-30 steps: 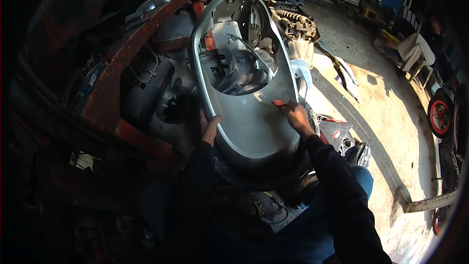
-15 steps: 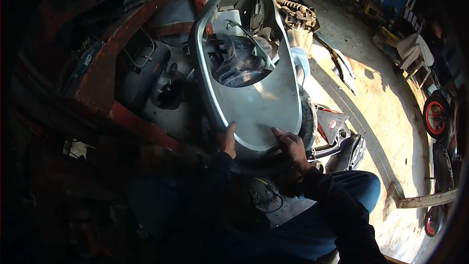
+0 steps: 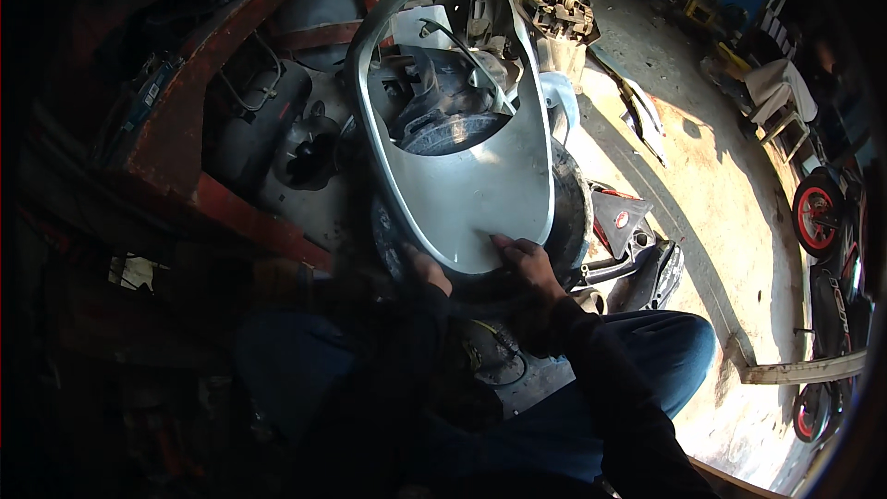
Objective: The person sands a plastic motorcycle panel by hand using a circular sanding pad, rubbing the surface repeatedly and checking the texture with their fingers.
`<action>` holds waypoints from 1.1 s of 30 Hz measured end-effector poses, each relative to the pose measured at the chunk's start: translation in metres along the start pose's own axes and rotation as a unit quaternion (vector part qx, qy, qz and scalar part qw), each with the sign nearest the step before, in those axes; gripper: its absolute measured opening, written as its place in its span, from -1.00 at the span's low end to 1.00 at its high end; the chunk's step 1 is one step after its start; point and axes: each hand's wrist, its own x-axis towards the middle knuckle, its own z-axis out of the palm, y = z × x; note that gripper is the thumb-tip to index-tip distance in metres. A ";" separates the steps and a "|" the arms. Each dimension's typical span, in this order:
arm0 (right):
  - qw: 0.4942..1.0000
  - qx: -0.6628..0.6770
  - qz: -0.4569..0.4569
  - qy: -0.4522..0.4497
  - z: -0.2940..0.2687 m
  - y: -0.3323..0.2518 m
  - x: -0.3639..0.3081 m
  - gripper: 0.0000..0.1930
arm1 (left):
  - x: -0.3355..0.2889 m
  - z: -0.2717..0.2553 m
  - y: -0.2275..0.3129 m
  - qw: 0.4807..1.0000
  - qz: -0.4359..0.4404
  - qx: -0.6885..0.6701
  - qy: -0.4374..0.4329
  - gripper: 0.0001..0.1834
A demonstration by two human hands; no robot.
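Observation:
A silver-grey scooter body panel (image 3: 480,208), a long oval with a big opening in its far half, stands tilted over a dark round tyre-like ring (image 3: 571,208). My right hand (image 3: 528,264) grips its near edge, thumb on the front face and fingers curled out of sight behind. At the lower left rim is my left hand (image 3: 430,272), dim and slightly blurred, against or just beside the edge; its fingers are mostly hidden. Through the opening show dark plastic parts and a curved black bar.
A rusty red metal frame (image 3: 199,129) with dark parts inside borders the left. Beyond the panel lies an engine part with a coil spring (image 3: 554,9). Fairing pieces (image 3: 621,222) rest on the floor at right. Farther right are a red-wheeled motorcycle (image 3: 819,212) and a cloth-draped stool (image 3: 781,92).
The panel has shifted slightly left and up in the picture, along with both hands. My left thumb, earlier lying on the panel's front rim, now sits lower at the edge.

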 end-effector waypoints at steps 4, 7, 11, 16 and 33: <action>0.898 -0.226 0.043 0.376 -0.089 0.031 0.005 -0.66 | -0.055 -0.017 -0.108 0.988 -0.146 0.031 -0.030 -0.06; 0.849 -0.326 0.017 0.416 -0.094 0.016 0.010 -0.68 | -0.060 0.002 -0.083 0.988 -0.124 0.078 -0.038 -0.10; 0.818 -0.425 0.029 0.387 -0.100 0.028 0.039 -0.75 | -0.067 0.017 -0.070 0.988 -0.077 0.134 -0.015 -0.15; 0.787 -0.558 -0.108 0.241 -0.079 0.046 0.044 -0.64 | -0.151 0.030 -0.072 0.906 0.267 0.323 -0.054 -0.22; 0.863 -0.445 -0.231 0.066 -0.069 0.033 0.035 -0.62 | -0.116 0.080 -0.050 0.122 0.565 0.718 -0.388 -0.08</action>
